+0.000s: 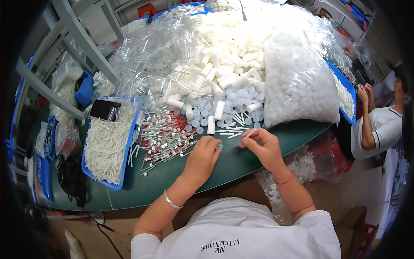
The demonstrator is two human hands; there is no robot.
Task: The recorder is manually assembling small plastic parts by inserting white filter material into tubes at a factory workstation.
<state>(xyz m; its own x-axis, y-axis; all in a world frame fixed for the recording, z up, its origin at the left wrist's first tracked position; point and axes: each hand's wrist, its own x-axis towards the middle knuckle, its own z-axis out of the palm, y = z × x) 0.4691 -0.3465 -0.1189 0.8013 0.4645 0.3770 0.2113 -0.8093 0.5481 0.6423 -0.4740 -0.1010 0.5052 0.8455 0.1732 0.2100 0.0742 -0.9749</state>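
At the frame's centre, over the green worktop (235,166), the right hand (267,149) pinches 1 thin white stick (250,133) between its fingers; the left hand (201,156) meets 1 translucent disc (219,146), grip unclear.

The fisheye view looks from the wearer's head, steeply down and forward across the green worktable (142,190), whose near edge bows through the lower half. Closest is the white T-shirt (254,226) at the bottom; the left hand (202,156) and right hand (264,149) are farther out, just inside that edge.
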